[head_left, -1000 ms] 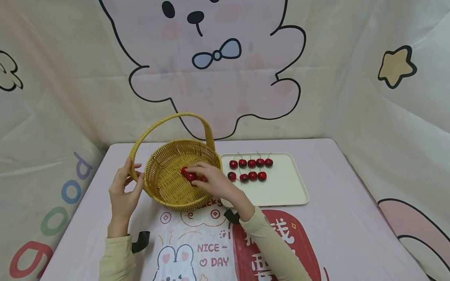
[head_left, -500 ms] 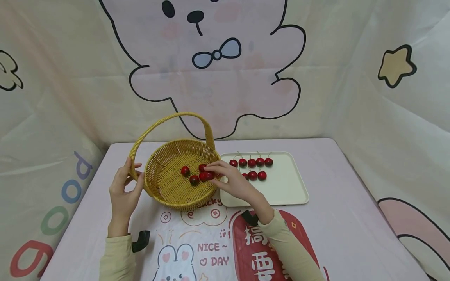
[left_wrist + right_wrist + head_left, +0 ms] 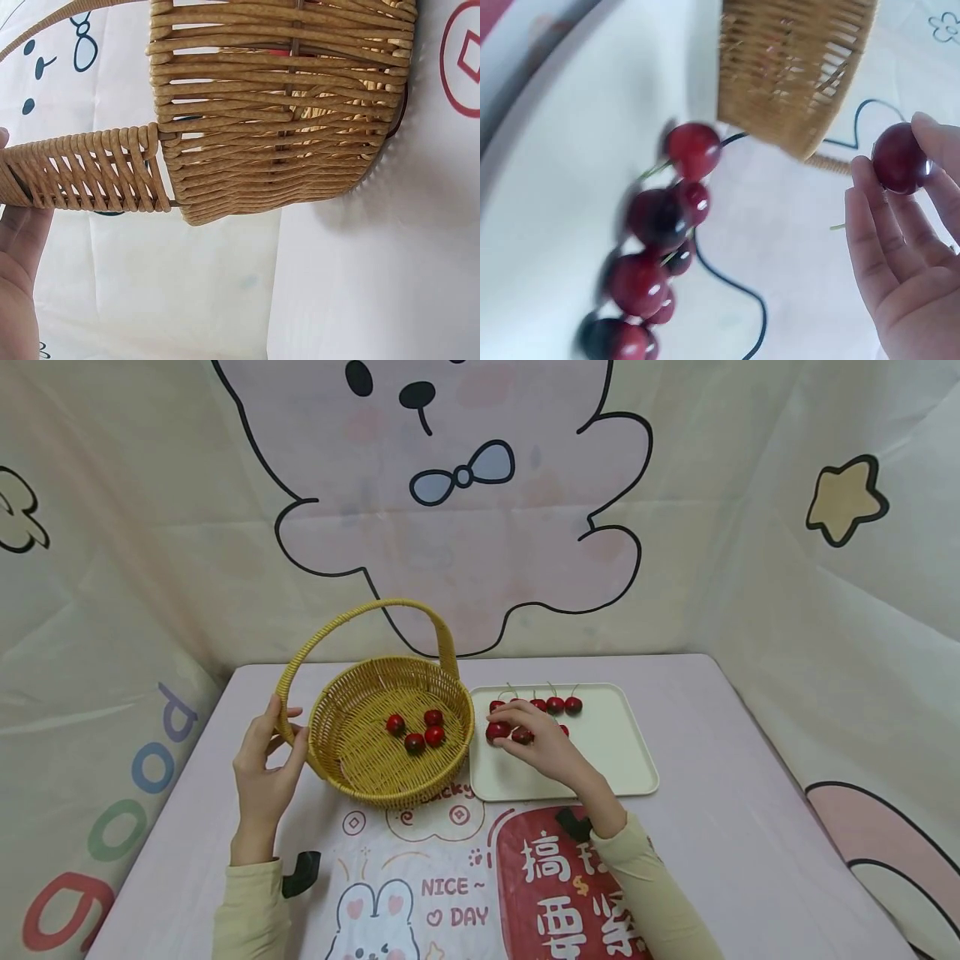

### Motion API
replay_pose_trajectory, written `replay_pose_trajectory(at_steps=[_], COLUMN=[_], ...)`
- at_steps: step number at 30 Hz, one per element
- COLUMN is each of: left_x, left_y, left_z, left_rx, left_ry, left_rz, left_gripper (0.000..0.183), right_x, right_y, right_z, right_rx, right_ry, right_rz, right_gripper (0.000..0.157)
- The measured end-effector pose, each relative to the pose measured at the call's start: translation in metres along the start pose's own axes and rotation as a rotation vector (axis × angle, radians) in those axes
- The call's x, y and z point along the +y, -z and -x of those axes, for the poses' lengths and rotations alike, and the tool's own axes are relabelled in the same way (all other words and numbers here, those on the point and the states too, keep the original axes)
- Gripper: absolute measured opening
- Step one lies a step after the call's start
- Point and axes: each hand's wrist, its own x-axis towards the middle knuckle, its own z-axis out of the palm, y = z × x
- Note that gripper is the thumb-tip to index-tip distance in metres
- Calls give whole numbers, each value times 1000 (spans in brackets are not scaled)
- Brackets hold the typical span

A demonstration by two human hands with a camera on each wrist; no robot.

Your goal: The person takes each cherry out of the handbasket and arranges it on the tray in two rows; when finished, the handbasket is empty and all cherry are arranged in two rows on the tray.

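My left hand (image 3: 267, 777) grips the lower left part of the handle of a yellow woven basket (image 3: 341, 777); in the left wrist view its fingers wrap the handle from behind. Several dark red cherries (image 3: 414, 743) lie together in the basket's right half. Over the left part of a cream tray (image 3: 611, 760), my right hand (image 3: 546, 747) pinches one cherry (image 3: 901, 159) between thumb and fingers. Below it, two rows of cherries (image 3: 658, 217) lie on the tray, partly hidden by the hand in the head view.
The basket stands on a white-covered table (image 3: 720, 743), with its right rim close to the tray's left edge. A printed red patch (image 3: 525, 885) marks the cloth in front of the tray. A cloth backdrop (image 3: 465, 560) rises behind the table.
My right hand has moved rightward from inside the basket to above the tray, carrying one cherry. The left hand and basket stay in place.
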Motion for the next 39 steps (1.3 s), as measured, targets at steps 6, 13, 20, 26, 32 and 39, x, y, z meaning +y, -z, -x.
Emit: replay_pose_trajectory(at_steps=[6,13,20,26,32,39], left_x=[0,-24,-33,-21,-3,-2], left_y=[0,0,0,-1,-1,-1], left_z=[0,9,13,7,0,0], left_rx=[0,6,11,14,15,15], left_ry=[-9,2,-2,-16,-21,-23], left_rz=[12,0,-1,10,6,1], left_gripper=[69,68,64,65,64,65], right_x=[17,41,64,76,85,89], right_y=[15,32,47,55,61,64], right_z=[13,30,43,54,61,66], right_rx=[32,54,56,64,63,7], right_ry=[-62,-140,-209,-241,-230,-265], right_rz=[14,70,152,196,214,191], right_gripper=[33,31,33,34,36,37])
